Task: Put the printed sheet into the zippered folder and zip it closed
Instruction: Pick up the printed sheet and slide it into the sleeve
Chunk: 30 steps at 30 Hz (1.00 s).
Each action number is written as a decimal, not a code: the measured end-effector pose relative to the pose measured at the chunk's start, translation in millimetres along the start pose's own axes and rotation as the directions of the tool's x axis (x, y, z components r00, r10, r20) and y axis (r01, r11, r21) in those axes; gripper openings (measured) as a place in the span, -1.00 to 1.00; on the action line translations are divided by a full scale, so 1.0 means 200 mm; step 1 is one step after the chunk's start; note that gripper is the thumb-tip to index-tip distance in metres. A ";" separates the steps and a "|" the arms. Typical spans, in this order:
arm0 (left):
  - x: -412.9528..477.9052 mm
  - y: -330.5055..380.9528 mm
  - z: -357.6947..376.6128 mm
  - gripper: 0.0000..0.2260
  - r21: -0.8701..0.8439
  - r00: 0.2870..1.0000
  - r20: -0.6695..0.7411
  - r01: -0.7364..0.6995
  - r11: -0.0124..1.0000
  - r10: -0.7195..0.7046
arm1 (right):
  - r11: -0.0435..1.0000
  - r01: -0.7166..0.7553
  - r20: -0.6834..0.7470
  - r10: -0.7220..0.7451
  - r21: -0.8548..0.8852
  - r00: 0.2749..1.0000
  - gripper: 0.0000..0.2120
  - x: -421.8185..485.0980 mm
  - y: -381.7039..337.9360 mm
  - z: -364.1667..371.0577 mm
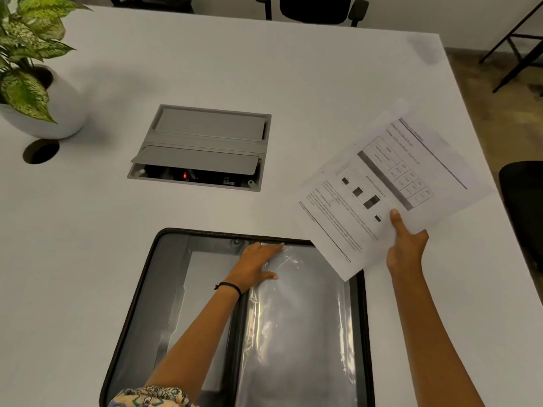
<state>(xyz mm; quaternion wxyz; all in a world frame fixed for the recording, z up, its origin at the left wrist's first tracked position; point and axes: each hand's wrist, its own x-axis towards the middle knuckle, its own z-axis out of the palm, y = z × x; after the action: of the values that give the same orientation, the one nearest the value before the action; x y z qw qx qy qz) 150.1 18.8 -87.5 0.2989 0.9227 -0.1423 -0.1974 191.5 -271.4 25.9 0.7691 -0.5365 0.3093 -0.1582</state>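
Note:
The zippered folder lies open flat on the white table in front of me, dark grey with a black zip rim. Clear plastic sleeves fill its right half. My left hand rests on the top edge of the sleeves near the spine, fingers spread and touching the plastic. My right hand holds the printed sheet by its near edge, thumb on top. The sheet hangs tilted above the folder's upper right corner and the table; it carries text, a table and small dark charts.
A grey cable box is set into the table behind the folder, its near flap ajar. A potted plant in a white pot stands at far left beside a round cable hole. Black chairs stand beyond the table edges.

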 end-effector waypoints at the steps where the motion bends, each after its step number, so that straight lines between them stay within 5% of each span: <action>1: 0.01 0.00 0.00 -0.32 0.000 1.000 -0.004 0.007 1.000 -0.007 | 1.000 -0.004 0.000 0.004 -0.001 1.000 -0.71 0.01 0.00 0.01; 6: 0.05 0.05 0.00 -0.43 -0.043 0.998 -0.059 0.034 0.999 -0.037 | 0.999 -0.039 0.008 0.039 -0.033 0.999 -0.70 0.01 0.01 0.03; 12: 0.10 0.10 0.01 -0.67 -0.282 0.978 -0.133 0.118 0.952 -0.161 | 0.997 -0.073 0.007 0.073 0.024 0.997 -0.61 0.03 0.03 0.02; 25: 0.15 0.16 -0.02 -0.83 -0.184 0.989 -0.114 0.074 0.980 -0.096 | 0.989 -0.114 0.039 0.111 0.096 0.993 -0.73 0.10 0.10 0.19; 30: 0.20 0.17 -0.04 -0.74 -0.186 0.996 -0.048 0.066 0.980 -0.076 | 0.986 -0.140 0.078 0.133 0.093 0.988 -0.64 0.14 0.16 0.26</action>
<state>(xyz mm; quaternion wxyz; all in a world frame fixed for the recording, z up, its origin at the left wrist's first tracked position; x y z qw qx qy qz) 184.5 -19.6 -71.1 0.3793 0.9007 -0.0822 -0.1950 244.3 -237.5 0.3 0.8143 -0.4807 0.3094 -0.1007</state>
